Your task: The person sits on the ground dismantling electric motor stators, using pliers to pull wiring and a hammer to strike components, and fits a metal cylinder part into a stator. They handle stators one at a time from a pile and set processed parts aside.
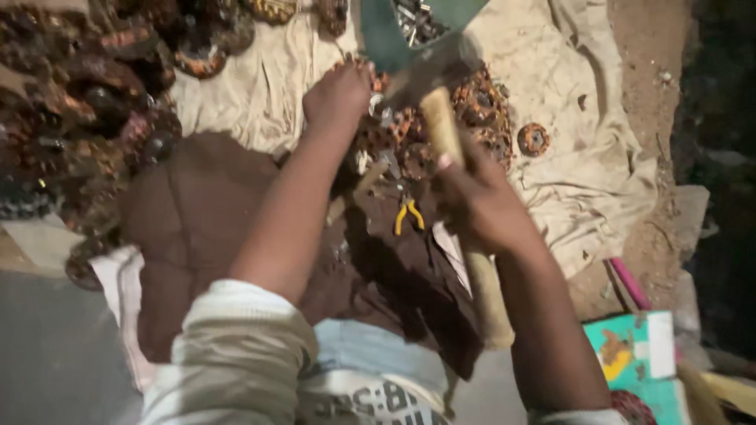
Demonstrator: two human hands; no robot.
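Fingers [465,177] of the right hand [480,205] are clamped round a wooden hammer handle [445,130], gripped about midway, the free end reaching back past the wrist. The hammer head [429,75] stands raised over a heap of rusty round motor parts [480,110] on a pale cloth [567,157] spread on the ground. The left hand [339,94] is laid on the near edge of that heap, knuckles up; whether its fingers are closed on a part cannot be told, as they are hidden beneath the hand. Judgement: the step in hand is a striking stroke, the left hand steadying the piece. The blow calls for a true aim clear of the left hand, which lies just beside the head. Yellow-handled pliers [408,214] lie on a brown cloth [197,220] over the lap. More dark parts [87,94] are piled at upper left; a single ring [534,139] lies apart at right.
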